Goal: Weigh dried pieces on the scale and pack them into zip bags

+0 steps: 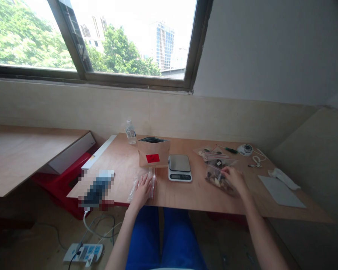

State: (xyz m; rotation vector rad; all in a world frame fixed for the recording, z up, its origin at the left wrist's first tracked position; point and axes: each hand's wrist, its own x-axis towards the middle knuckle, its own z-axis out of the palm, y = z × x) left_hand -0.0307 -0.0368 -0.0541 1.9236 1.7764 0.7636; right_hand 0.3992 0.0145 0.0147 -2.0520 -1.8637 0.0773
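Observation:
My left hand (pixel 143 191) lies on a crumpled clear plastic bag (pixel 135 189) near the table's front edge, its fingers gathered over the bag. My right hand (pixel 233 178) grips the top of a zip bag (pixel 220 180) holding dark and pale chunks of food. Behind the left hand stands an open kraft paper pouch (pixel 153 152) with a red label and a dark lining. A digital kitchen scale (pixel 179 167) sits between my hands, with nothing on it. Another flat zip bag (pixel 207 153) lies behind the right hand.
A plastic water bottle (pixel 131 132) stands at the table's back edge. At the right are a green-handled screwdriver (pixel 231 150), a tape roll (pixel 245 150), a white cable (pixel 256 161) and a grey sheet (pixel 281 191). A pixelated object (pixel 97 189) lies at the left.

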